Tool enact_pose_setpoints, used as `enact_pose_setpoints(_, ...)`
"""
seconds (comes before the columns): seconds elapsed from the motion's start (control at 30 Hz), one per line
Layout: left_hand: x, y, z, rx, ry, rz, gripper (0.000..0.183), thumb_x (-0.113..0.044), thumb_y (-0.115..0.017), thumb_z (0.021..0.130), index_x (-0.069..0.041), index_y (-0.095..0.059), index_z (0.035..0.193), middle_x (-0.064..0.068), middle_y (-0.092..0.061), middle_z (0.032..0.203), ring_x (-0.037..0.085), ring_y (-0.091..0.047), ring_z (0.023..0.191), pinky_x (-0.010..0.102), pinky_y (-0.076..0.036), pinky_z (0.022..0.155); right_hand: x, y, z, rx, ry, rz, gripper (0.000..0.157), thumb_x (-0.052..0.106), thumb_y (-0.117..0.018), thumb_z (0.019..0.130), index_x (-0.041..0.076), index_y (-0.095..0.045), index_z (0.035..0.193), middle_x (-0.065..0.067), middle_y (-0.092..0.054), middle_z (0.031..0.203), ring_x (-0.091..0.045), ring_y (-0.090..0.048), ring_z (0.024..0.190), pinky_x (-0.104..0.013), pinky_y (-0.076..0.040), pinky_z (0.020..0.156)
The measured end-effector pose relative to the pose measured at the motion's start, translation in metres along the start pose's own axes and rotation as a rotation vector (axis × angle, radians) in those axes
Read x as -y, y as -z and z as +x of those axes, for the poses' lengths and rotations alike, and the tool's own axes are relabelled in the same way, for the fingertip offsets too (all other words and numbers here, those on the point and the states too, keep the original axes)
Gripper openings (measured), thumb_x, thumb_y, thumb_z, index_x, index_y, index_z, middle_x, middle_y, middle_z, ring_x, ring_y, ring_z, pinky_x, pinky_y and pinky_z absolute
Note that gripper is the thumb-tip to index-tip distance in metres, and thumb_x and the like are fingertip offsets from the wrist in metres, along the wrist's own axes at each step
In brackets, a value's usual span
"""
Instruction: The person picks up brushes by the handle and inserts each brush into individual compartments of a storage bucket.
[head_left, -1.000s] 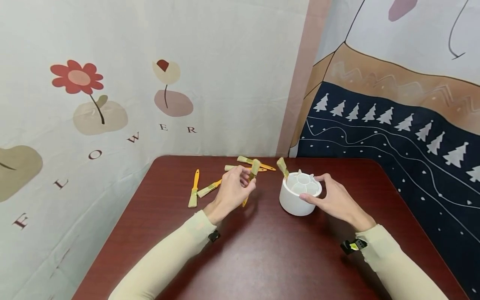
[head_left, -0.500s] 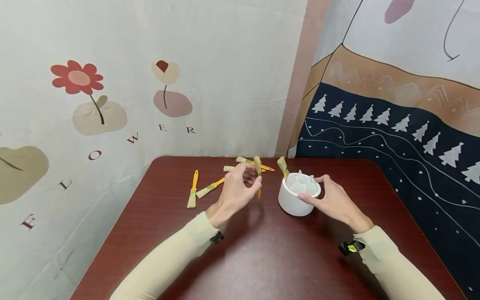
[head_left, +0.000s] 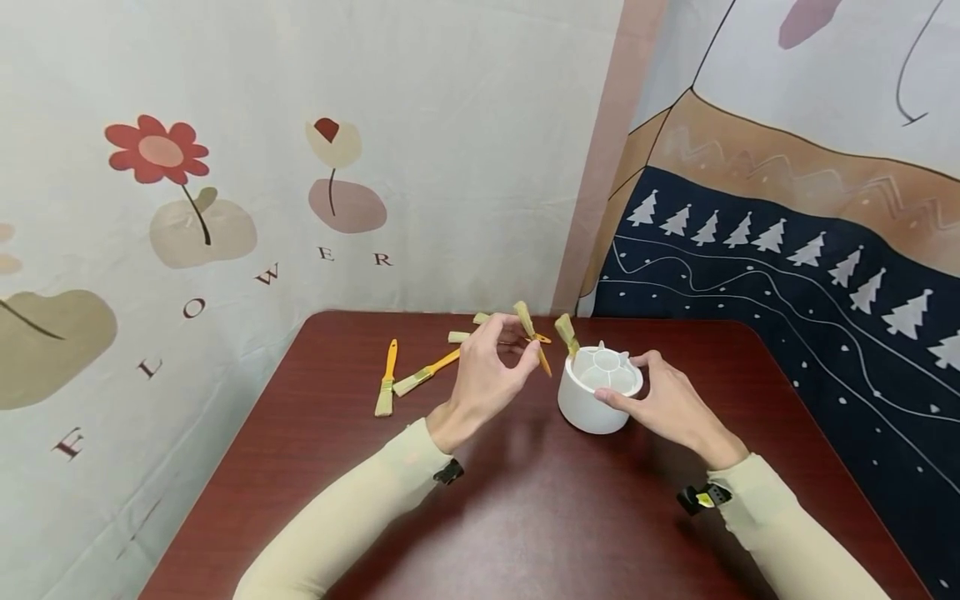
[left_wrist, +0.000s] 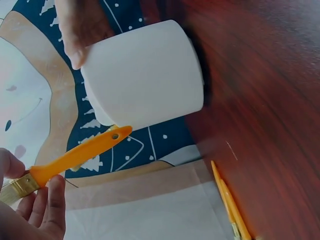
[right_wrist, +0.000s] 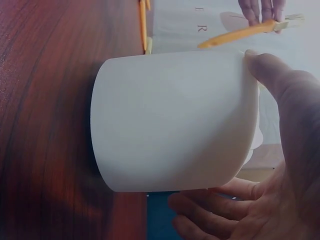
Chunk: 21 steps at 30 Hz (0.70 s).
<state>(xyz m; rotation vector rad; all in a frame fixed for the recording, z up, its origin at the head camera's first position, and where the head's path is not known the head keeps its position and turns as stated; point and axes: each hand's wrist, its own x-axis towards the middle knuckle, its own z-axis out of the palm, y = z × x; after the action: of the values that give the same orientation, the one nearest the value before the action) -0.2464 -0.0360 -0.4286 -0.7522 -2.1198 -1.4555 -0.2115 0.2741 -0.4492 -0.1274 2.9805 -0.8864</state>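
My left hand pinches a paintbrush with a yellow handle, near its metal band. Bristles point up and the handle tip slants down toward the white round holder, a little left of its rim. My right hand grips that holder by its rim, thumb on the near side and fingers behind, as the right wrist view also shows. Inside the holder's top, dividers split it into several compartments. One brush stands in it at the left, bristles up.
Left of my left hand, a brush and a slanted brush lie on the dark red table. Further brushes lie at the back, partly hidden behind the left hand. Patterned cloth hangs behind the table.
My left hand has moved right with the paintbrush, toward the holder. The brush has tilted so its handle end points down and right. My right hand stays on the holder.
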Motion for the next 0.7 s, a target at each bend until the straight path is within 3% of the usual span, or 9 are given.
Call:
enact_pose_setpoints(0.23,-0.005,-0.008,0.006,-0.037,-0.007,-0.016,0.031,-0.010,-0.084,0.104,0.001,-0.071,0.129,0.017,-0.080,0.119,0.033,-0.086,0.106,0.042,-0.073,0.094,-0.001,-0.002,0.001,-0.009,0.005,0.007,0.110,0.079,-0.080,0.098,-0.005,-0.049,0.160,-0.034,-0.063,0.161,-0.049,-0.069,0.141,-0.075,-0.059,0.116)
enact_pose_setpoints(0.43,-0.005,-0.015,0.008,-0.024,0.019,-0.026,0.033,-0.011,-0.083,0.105,0.001,-0.069,0.132,0.018,-0.079,0.122,0.033,-0.084,0.109,0.050,-0.073,0.097,0.001,-0.002,0.000,-0.002,-0.006,-0.001,0.111,0.081,-0.079,0.097,-0.005,-0.048,0.160,-0.035,-0.062,0.161,-0.050,-0.068,0.141,-0.076,-0.059,0.115)
enact_pose_setpoints(0.57,-0.004,-0.019,0.008,0.010,0.055,-0.014,0.034,-0.013,-0.084,0.106,-0.001,-0.069,0.134,0.017,-0.079,0.123,0.031,-0.084,0.110,0.049,-0.073,0.099,0.002,-0.001,0.000,0.002,-0.014,-0.003,0.112,0.081,-0.079,0.097,-0.005,-0.048,0.160,-0.035,-0.062,0.161,-0.050,-0.068,0.141,-0.076,-0.059,0.115)
enact_pose_setpoints(0.7,-0.002,-0.024,0.007,0.042,0.096,-0.014,0.034,-0.013,-0.084,0.106,-0.001,-0.069,0.134,0.016,-0.080,0.125,0.028,-0.086,0.111,0.038,-0.072,0.099,0.003,-0.001,0.000,0.001,-0.019,-0.002,0.112,0.081,-0.079,0.097,-0.006,-0.047,0.161,-0.035,-0.062,0.161,-0.051,-0.068,0.141,-0.076,-0.059,0.115)
